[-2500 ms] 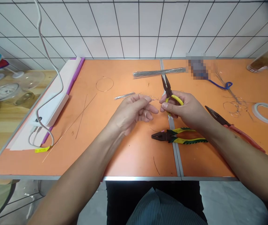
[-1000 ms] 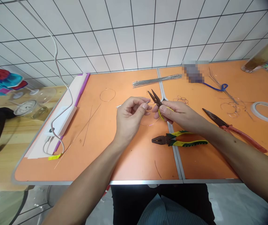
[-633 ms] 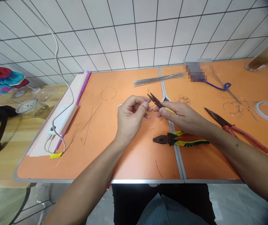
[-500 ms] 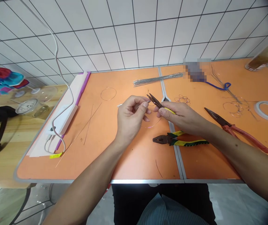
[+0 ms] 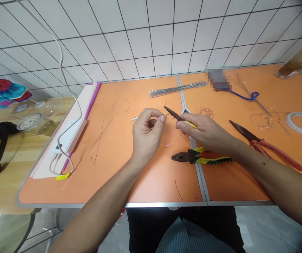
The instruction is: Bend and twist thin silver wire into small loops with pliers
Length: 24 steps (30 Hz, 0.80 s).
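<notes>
My left hand point(image 5: 148, 131) is closed in a pinch on a thin wire point(image 5: 158, 118), whose far part is hidden by the fingers. Slim pliers with yellow handles point(image 5: 174, 113) are gripped in my right hand point(image 5: 199, 127), their dark jaws pointing up and left, close to the left fingertips. The jaws look closed; whether they touch the wire I cannot tell. Beneath the hands, a curved wire point(image 5: 175, 141) lies on the orange table point(image 5: 114, 165). Combination pliers with green and yellow handles point(image 5: 184, 156) rest just below my right hand.
Red-handled long-nose pliers point(image 5: 258, 142) and a white ring-shaped roll point(image 5: 293, 127) lie to the right. A bundle of straight wires point(image 5: 166, 92) is at the back. Wire loops point(image 5: 205, 111) and a wire circle point(image 5: 121, 99) lie around. A white power strip point(image 5: 74, 135) stands left.
The pliers' jaws, spread slightly before, now look closed and sit a little apart from my left fingertips. Both hands stay in nearly the same place.
</notes>
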Each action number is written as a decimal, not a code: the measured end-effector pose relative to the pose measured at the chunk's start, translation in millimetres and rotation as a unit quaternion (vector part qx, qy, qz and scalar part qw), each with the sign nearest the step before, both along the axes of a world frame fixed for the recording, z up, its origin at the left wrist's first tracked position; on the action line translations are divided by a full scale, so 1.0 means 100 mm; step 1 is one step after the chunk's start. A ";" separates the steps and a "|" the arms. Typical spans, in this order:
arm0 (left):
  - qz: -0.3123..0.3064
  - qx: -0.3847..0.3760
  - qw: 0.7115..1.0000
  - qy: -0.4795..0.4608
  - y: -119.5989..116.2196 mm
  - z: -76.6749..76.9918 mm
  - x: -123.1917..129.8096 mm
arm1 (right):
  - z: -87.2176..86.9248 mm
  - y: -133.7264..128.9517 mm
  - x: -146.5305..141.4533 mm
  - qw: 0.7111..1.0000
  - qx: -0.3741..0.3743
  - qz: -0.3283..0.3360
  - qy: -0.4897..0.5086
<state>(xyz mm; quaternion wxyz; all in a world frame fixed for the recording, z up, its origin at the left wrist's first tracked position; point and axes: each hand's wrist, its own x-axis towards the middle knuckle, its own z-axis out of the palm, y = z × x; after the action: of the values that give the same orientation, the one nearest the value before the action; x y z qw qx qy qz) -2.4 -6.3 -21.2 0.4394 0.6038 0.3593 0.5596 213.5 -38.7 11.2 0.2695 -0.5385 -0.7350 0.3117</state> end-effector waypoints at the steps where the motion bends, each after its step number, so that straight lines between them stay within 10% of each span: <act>1: -0.006 -0.006 1.000 -0.005 0.00 0.00 0.00 | 0.00 0.00 0.00 1.000 -0.001 -0.001 -0.003; 24: -0.024 -0.038 0.999 -0.011 0.00 0.02 0.02 | -0.02 -0.01 -0.17 0.997 0.044 -0.045 -0.047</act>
<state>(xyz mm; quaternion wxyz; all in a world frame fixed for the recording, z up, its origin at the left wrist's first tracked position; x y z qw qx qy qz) -0.3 -6.1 -19.2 0.4796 0.5885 0.3610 0.5416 196.4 -39.4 9.5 0.2714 -0.5726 -0.7352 0.2409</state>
